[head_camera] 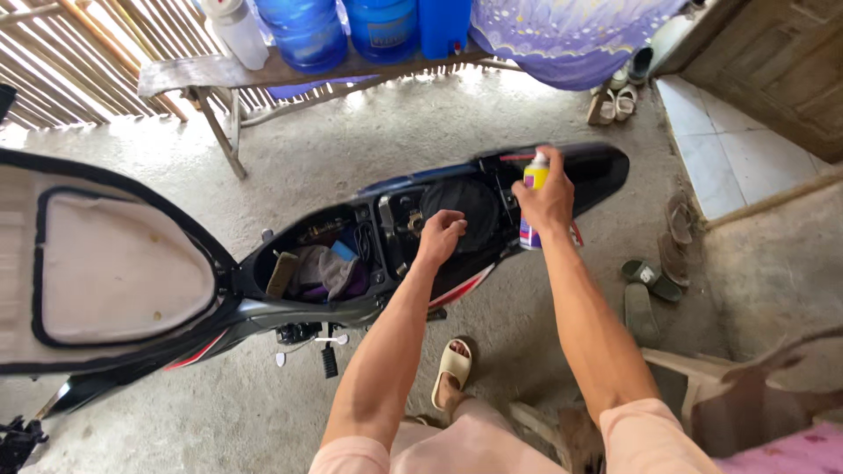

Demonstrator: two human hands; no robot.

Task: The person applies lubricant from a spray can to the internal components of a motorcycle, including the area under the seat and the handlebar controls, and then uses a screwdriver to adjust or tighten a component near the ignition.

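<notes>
A person stands over a motorbike [351,263] with its seat [105,263] swung up and open at the left of the view, baring the under-seat compartment [316,259]. The right hand [546,200] is clamped around a blue-and-yellow spray can [532,197], held upright just above the rear of the bike, its red straw [516,158] pointing left along the edge of the tail section. The left hand [442,235] is curled loosely, knuckles up, resting at the rim of the round black fuel tank cover [461,211]; whether it grips anything cannot be told. The two hands work near each other but do not touch. Rags and a brush [283,272] lie crowded in the storage well to the left of the tank. Bare concrete floor [369,149] lies open between the bike and a wooden bench [263,75], whose tabletop carries blue water jugs [307,31] and a white bottle [239,31]. To the right, sandals [654,281] lie scattered beside a raised tiled step [729,158], narrowing the room there. The person's own foot in a pale slipper [452,369] stands just beside the bike's near edge, close to the footpeg [329,360].
</notes>
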